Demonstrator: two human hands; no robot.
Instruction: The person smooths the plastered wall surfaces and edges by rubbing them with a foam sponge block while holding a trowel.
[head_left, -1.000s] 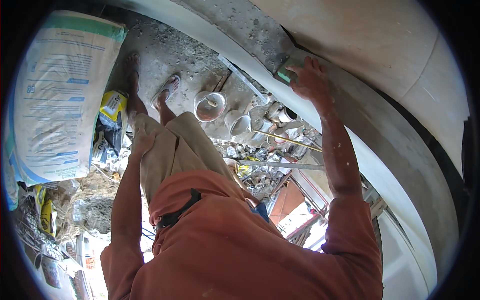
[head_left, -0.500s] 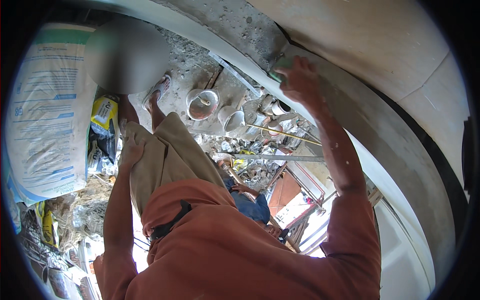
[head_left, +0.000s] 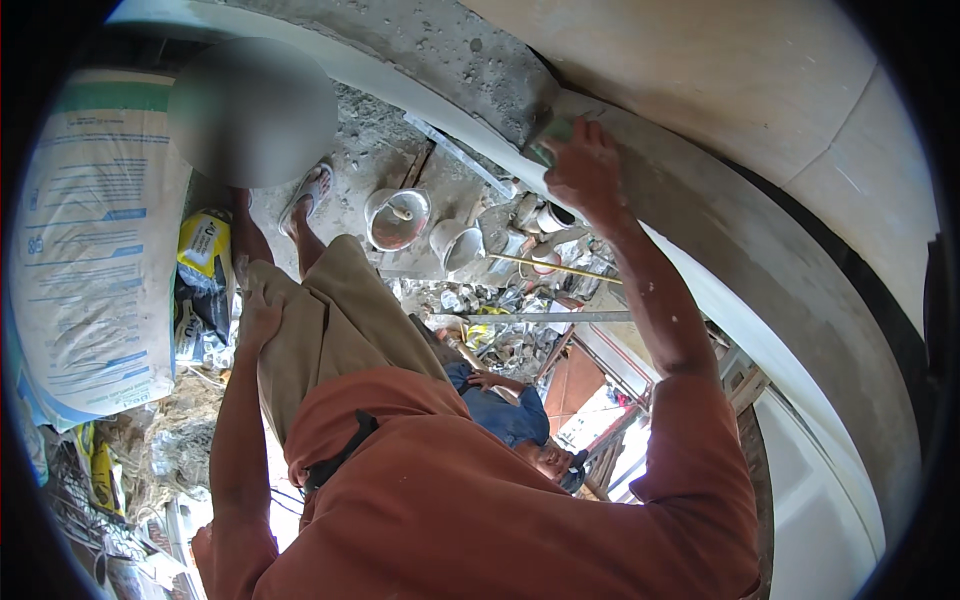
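Note:
My right hand reaches up and away to the curved, grey plastered ledge. Its fingers are closed around a green sponge, pressed near the inner corner where the ledge meets a rough concrete face. The hand covers part of the sponge. Lower on the left, my left hand lies on the leg of my beige trousers, fingers stretched along the cloth and holding nothing that I can see.
A large white sack stands at the left, beside a yellow-and-black bag. Below are a bucket, a second bucket, a metal bar and heaped debris. A person in blue is lower down.
My right hand and the sponge have shifted slightly left along the ledge toward the corner. The left hand stays on the trouser leg. More of the person in blue shows.

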